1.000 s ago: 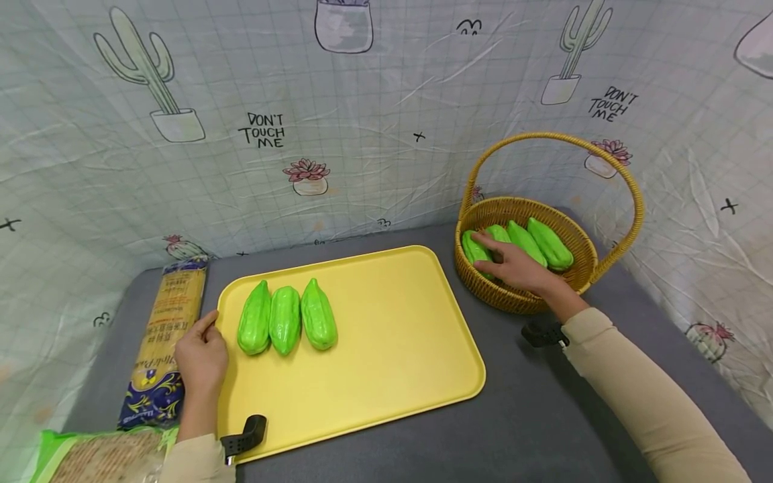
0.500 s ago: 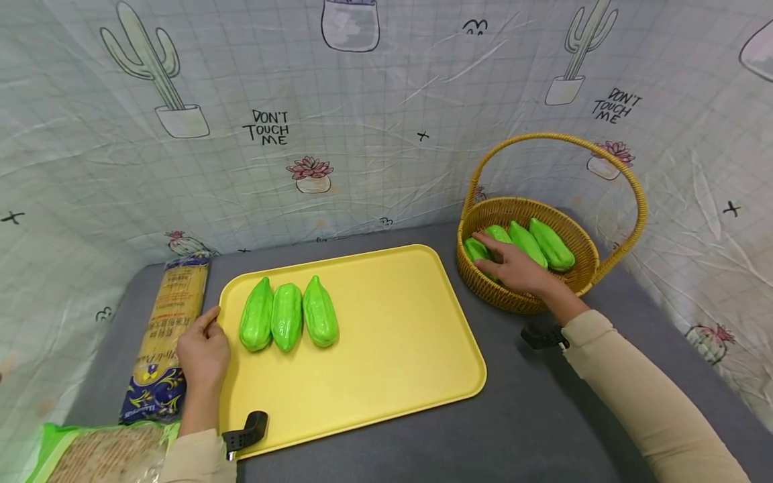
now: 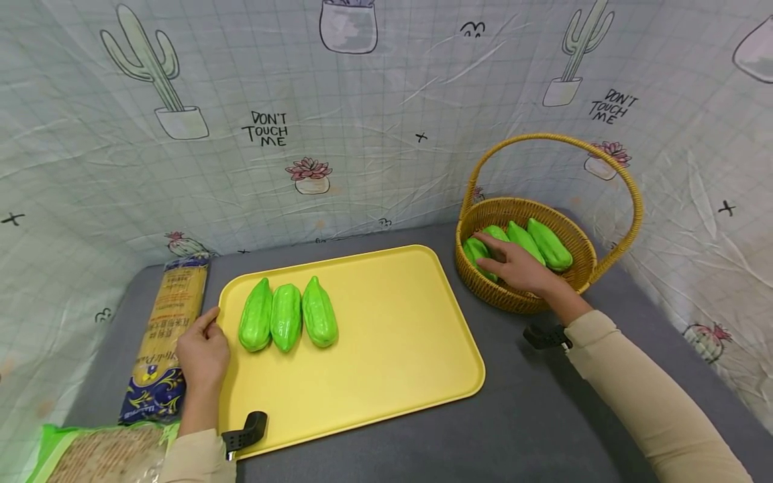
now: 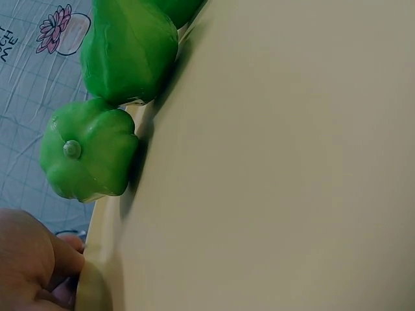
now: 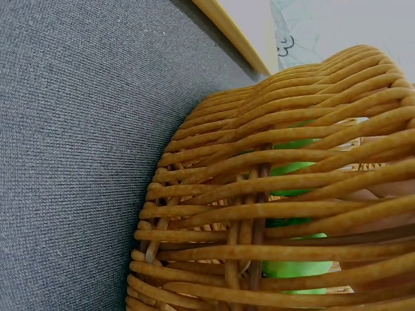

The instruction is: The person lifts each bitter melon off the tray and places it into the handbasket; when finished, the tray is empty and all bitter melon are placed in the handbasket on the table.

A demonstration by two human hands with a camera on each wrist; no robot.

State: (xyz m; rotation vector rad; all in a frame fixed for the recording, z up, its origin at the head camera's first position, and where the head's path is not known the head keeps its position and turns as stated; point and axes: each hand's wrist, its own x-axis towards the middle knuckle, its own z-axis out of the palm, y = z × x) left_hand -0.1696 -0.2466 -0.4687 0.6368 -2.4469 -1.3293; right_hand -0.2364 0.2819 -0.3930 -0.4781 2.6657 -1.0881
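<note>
In the head view my right hand (image 3: 522, 267) reaches into the wicker basket (image 3: 513, 305), gripping the leftmost green papaya (image 3: 474, 249) between thumb and fingers. Beside it in the basket lie several more papayas (image 3: 548, 243), partly behind the hand. Through the weave in the right wrist view, green skin (image 5: 295, 269) shows. My left hand (image 3: 203, 352) pinches the left rim of the yellow tray (image 3: 386, 335); the left wrist view shows its fingers (image 4: 68, 259) right at that rim. On the tray's left half, three glossy papayas (image 3: 286, 316) lie side by side.
Left of the tray lies a long pasta packet (image 3: 172, 315). A green-edged clear bag (image 3: 109, 456) of brown food sits at the front left. The basket's tall handle (image 3: 552, 136) arches above it. A printed cloth (image 3: 386, 134) hangs behind the grey table (image 3: 423, 443).
The papaya under my right hand has shifted slightly within the basket, its far end lower than a second ago. Both hands stay nearly in place; the head view has moved a little.
</note>
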